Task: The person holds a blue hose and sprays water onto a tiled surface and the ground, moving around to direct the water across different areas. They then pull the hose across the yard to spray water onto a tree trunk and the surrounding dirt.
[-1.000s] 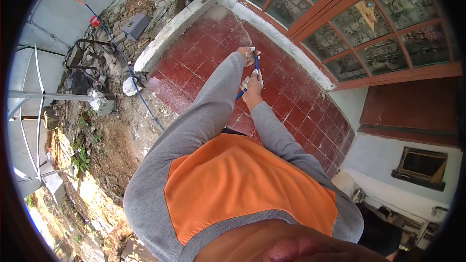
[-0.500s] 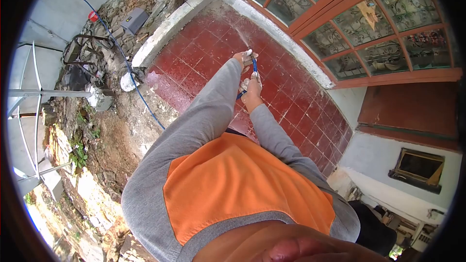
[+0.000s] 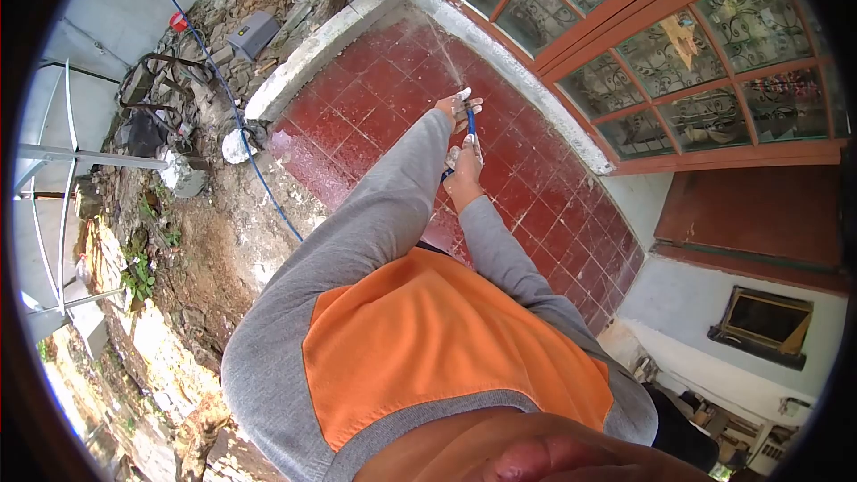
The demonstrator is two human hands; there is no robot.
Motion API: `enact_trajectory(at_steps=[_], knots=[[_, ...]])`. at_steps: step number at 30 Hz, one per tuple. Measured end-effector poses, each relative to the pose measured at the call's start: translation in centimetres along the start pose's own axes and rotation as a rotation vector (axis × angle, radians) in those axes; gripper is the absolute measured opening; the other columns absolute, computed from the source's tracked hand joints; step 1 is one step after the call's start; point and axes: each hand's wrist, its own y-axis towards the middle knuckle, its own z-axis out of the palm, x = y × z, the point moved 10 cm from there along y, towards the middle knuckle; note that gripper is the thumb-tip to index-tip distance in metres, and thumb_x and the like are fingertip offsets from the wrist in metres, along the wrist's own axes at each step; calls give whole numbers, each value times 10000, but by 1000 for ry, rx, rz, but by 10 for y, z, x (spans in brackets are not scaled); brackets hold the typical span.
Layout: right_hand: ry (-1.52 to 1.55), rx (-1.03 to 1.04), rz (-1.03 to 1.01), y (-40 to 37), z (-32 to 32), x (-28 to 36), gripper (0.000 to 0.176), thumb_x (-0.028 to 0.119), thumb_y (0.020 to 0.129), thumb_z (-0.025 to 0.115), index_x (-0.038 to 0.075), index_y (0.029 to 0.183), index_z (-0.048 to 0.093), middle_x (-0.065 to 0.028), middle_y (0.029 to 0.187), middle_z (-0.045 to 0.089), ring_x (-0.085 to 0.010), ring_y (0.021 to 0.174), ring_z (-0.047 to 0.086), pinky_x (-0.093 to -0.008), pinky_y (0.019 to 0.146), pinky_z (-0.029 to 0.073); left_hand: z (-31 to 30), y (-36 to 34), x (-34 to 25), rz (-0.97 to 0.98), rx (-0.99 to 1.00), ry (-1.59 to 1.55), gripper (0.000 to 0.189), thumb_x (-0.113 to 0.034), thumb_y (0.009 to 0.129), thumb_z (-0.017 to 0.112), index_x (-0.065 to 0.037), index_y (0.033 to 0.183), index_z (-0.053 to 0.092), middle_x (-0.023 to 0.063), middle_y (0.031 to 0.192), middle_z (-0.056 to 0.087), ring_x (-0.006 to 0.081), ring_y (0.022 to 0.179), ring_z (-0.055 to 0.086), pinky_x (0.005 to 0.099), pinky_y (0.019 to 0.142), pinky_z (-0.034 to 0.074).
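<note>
A blue hose (image 3: 471, 121) runs between my two hands above the red tiled floor (image 3: 357, 98). My left hand (image 3: 456, 106), farther out, is closed around the hose's end, with whitish marks on its fingers. A thin spray of water (image 3: 441, 43) leaves that end and heads toward the far corner of the floor. My right hand (image 3: 464, 177) is wrapped around the hose closer to my body, and a short loop of it shows beside the palm. Parts of the fingers on both hands are hidden.
A low whitish kerb (image 3: 295, 76) edges the floor on the left. Beyond it lie rubble (image 3: 192, 89), a grey box (image 3: 253, 37) and more blue hose (image 3: 245, 138). Red-framed windows (image 3: 643, 80) stand along the right. A metal frame (image 3: 76, 156) is at far left.
My left hand has shifted slightly, and its fingers look a little more spread at the hose's end. The spray still points to the far corner. The view has tilted slightly.
</note>
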Motion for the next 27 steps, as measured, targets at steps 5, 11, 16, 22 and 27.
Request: enact_trajectory(at_steps=[5, 11, 16, 22, 27], knots=[[16, -6, 17, 1, -4, -3, 129, 267, 940, 444, 193, 1021, 512, 26, 618, 413, -103, 505, 414, -281, 454, 399, -4, 8, 6, -4, 16, -59, 125, -353, 902, 483, -255, 886, 559, -27, 864, 694, 88, 768, 632, 334, 692, 326], [30, 7, 20, 1, -7, -4, 124, 266, 942, 440, 193, 1014, 510, 24, 602, 413, -105, 489, 413, -278, 447, 395, -6, 17, 14, -46, 26, -98, 114, -348, 898, 488, -251, 867, 540, -25, 869, 693, 106, 780, 629, 373, 705, 320], [26, 30, 10, -2, -7, -3, 125, 263, 942, 440, 191, 1015, 509, 22, 600, 417, -101, 482, 415, -276, 437, 390, -6, 0, 12, -47, -37, -54, 107, -343, 899, 486, -251, 859, 523, -25, 882, 692, 116, 815, 620, 390, 725, 309], [23, 0, 11, 0, -11, -6, 118, 265, 938, 447, 192, 1008, 510, 27, 594, 416, -102, 476, 411, -271, 431, 382, -8, 1, 14, -68, -15, -62, 105, -328, 913, 459, -253, 887, 526, -25, 896, 691, 117, 819, 618, 398, 731, 299], [24, -1, 5, -2, -10, -5, 110, 261, 934, 458, 195, 1006, 507, 30, 586, 408, -101, 470, 407, -268, 422, 371, -7, -2, 10, -28, -16, -79, 92, -319, 914, 452, -256, 906, 520, -18, 903, 690, 128, 830, 618, 400, 732, 296]])
